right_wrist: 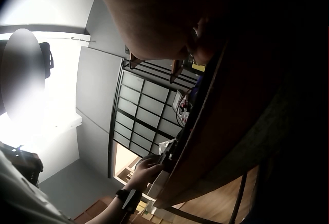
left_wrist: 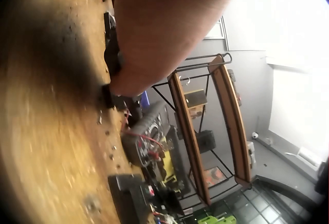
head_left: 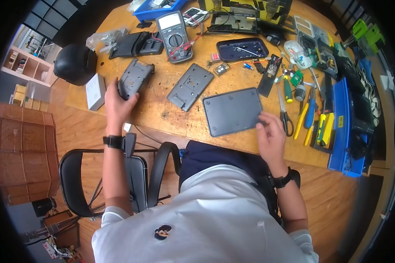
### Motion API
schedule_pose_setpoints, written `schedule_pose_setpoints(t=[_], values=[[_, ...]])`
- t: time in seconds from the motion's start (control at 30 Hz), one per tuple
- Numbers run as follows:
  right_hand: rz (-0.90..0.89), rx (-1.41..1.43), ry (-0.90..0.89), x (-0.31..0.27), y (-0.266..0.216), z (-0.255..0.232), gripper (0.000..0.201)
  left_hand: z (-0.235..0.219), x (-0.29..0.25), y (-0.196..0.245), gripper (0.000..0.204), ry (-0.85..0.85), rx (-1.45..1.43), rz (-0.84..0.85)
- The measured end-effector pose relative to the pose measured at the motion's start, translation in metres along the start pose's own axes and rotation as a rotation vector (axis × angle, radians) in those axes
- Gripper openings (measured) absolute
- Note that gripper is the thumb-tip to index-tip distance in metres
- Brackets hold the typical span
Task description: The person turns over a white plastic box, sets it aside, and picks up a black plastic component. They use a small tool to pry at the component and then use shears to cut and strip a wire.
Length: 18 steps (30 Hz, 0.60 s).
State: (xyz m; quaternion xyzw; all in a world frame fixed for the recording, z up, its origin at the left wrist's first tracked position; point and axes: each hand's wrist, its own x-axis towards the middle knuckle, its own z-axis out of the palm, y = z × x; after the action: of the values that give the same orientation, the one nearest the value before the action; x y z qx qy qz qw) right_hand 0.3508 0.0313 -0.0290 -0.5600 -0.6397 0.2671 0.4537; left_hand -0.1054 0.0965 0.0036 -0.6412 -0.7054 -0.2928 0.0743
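Note:
In the head view the left hand (head_left: 118,103) grips the lower left part of a dark grey plastic housing (head_left: 135,79) at the table's left, thumb along its near edge. A similar grey plate (head_left: 190,87) lies flat to its right. Further right lies a larger dark rectangular panel (head_left: 232,111) with screw posts at its corners. The right hand (head_left: 272,138) is at that panel's right edge, fingers bent and touching its rim. The left wrist view shows the left hand (left_wrist: 154,44) mostly as a blurred palm; the right wrist view shows the left hand (right_wrist: 146,172) far off at the table edge.
A multimeter (head_left: 175,39) with red leads stands behind the plates. A dark tray (head_left: 242,48) lies at the back. Scissors (head_left: 285,116), screwdrivers and yellow-handled tools lie right, beside a blue bin (head_left: 341,127). A white box (head_left: 95,91) and black case (head_left: 75,64) are left.

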Motion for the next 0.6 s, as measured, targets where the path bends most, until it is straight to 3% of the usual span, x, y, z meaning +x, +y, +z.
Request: schedule_pose_setpoints(t=[0.1,0.2,0.37,0.47,0.6], values=[[-0.039,-0.013,-0.002,0.0,0.001,0.0,0.019,-0.011,-0.02,0.035,0.086,0.002,-0.121,0.099],[-0.035,-0.02,-0.011,-0.002,0.003,0.0,0.018,-0.019,-0.031,0.063,0.089,-0.024,-0.229,0.088],[-0.032,-0.019,0.003,-0.002,0.005,0.002,0.018,-0.024,-0.035,0.086,0.094,-0.059,-0.223,0.179],[-0.025,-0.01,0.014,-0.003,0.003,0.002,0.017,-0.014,-0.035,0.08,0.091,-0.109,-0.27,0.12],[-0.034,-0.027,0.016,-0.003,0.001,0.0,0.017,-0.006,-0.032,0.057,0.086,-0.067,-0.307,-0.09]])
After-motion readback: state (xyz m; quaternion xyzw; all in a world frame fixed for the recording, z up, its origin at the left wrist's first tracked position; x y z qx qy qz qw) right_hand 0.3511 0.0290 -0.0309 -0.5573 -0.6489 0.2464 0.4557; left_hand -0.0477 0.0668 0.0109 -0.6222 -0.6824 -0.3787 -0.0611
